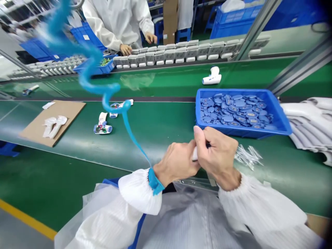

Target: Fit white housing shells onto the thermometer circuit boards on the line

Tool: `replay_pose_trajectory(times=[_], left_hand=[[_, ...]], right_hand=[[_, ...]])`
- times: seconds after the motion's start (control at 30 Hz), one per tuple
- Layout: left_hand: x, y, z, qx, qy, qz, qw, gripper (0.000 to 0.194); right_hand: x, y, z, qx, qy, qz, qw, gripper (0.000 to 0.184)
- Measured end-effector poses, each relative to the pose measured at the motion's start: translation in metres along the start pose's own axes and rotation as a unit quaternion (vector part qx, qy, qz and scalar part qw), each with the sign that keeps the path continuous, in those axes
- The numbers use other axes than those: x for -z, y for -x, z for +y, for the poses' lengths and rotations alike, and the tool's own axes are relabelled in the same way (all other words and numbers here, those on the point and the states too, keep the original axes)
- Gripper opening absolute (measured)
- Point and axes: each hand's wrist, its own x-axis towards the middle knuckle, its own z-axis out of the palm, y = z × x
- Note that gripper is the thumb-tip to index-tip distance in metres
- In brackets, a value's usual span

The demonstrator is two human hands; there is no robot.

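My left hand [177, 162] and my right hand [216, 155] are pressed together over the near edge of the green belt [155, 128], both closed round a small white part [194, 154] that is mostly hidden between the fingers. A blue wrist strap [155, 181] with a coiled blue cord [88, 72] hangs from my left wrist. Just beyond my hands stands a blue bin [281, 119] filled with several small blue button pieces [233, 110]. A heap of small clear bits [247, 155] lies right of my right hand.
White housing shells [311, 124] are stacked at the right. On the belt lie two partly assembled white devices [103, 124], a cardboard sheet [54, 121] with white shells, and a white handheld unit [212, 76]. Across the line a person in white [119, 24] handles rows of white parts [186, 52].
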Motion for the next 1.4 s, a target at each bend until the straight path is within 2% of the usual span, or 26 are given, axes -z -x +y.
replay_pose_trajectory(times=[0.1, 0.27, 0.33, 0.43, 0.5, 0.57, 0.6, 0.7, 0.8, 0.87, 0.9, 0.97, 1.07, 1.13, 1.2, 1.27, 1.33, 1.4], left_hand=[[0.002, 0.005, -0.001, 0.031, 0.109, -0.007, 0.994, 0.027], [-0.015, 0.006, 0.004, 0.033, -0.032, 0.026, 0.999, 0.032], [-0.017, 0.007, 0.004, 0.042, -0.038, 0.036, 0.998, 0.032], [0.002, 0.016, -0.004, 0.066, 0.007, 0.046, 0.997, 0.032], [0.025, 0.027, -0.014, 0.096, 0.001, 0.041, 0.995, 0.034], [0.048, 0.036, -0.025, 0.116, -0.023, 0.05, 0.992, 0.027], [0.056, 0.039, -0.03, 0.113, -0.043, 0.062, 0.991, 0.024], [0.062, 0.035, -0.037, 0.062, -0.194, 0.074, 0.976, 0.039], [0.051, 0.018, -0.033, 0.028, -0.377, 0.019, 0.926, 0.025], [0.045, 0.006, -0.029, 0.037, -0.415, 0.001, 0.909, 0.017], [0.044, 0.003, -0.028, 0.052, -0.406, 0.004, 0.912, 0.016], [0.048, 0.0, -0.028, 0.092, -0.33, 0.032, 0.939, 0.014], [0.057, 0.004, -0.031, 0.166, -0.077, 0.095, 0.979, 0.019], [0.058, 0.008, -0.032, 0.183, 0.116, 0.111, 0.97, 0.033], [0.055, 0.009, -0.029, 0.168, 0.228, 0.11, 0.953, 0.037], [0.05, 0.007, -0.021, 0.147, 0.235, 0.096, 0.956, 0.035], [0.045, 0.003, -0.01, 0.126, 0.19, 0.073, 0.971, 0.034], [0.041, -0.001, 0.002, 0.103, 0.141, 0.049, 0.983, 0.032]], right_hand=[[0.006, 0.0, 0.001, -0.08, 0.004, -0.002, 0.997, 0.051], [0.001, 0.004, 0.002, -0.121, -0.004, -0.068, 0.99, 0.056], [0.0, 0.002, 0.003, -0.124, 0.003, -0.096, 0.988, 0.057], [0.006, -0.016, 0.016, -0.134, -0.023, -0.197, 0.971, 0.056], [0.013, -0.038, 0.039, -0.138, -0.02, -0.221, 0.965, 0.045], [0.016, -0.065, 0.07, -0.121, 0.046, -0.218, 0.967, 0.024], [0.015, -0.079, 0.086, -0.11, 0.089, -0.225, 0.964, 0.021], [0.0, -0.112, 0.123, -0.084, 0.155, -0.259, 0.949, 0.03], [-0.024, -0.13, 0.136, -0.069, 0.168, -0.278, 0.943, 0.033], [-0.037, -0.135, 0.137, -0.068, 0.176, -0.289, 0.939, 0.029], [-0.041, -0.137, 0.135, -0.069, 0.177, -0.293, 0.937, 0.025], [-0.042, -0.138, 0.132, -0.073, 0.17, -0.293, 0.938, 0.02], [-0.027, -0.134, 0.122, -0.094, 0.142, -0.258, 0.951, 0.03], [-0.011, -0.123, 0.112, -0.111, 0.109, -0.242, 0.958, 0.034], [0.006, -0.106, 0.1, -0.147, 0.038, -0.254, 0.955, 0.032], [0.02, -0.087, 0.086, -0.205, -0.084, -0.261, 0.94, 0.033], [0.031, -0.069, 0.072, -0.243, -0.194, -0.255, 0.916, 0.042], [0.041, -0.056, 0.058, -0.247, -0.225, -0.255, 0.907, 0.042]])
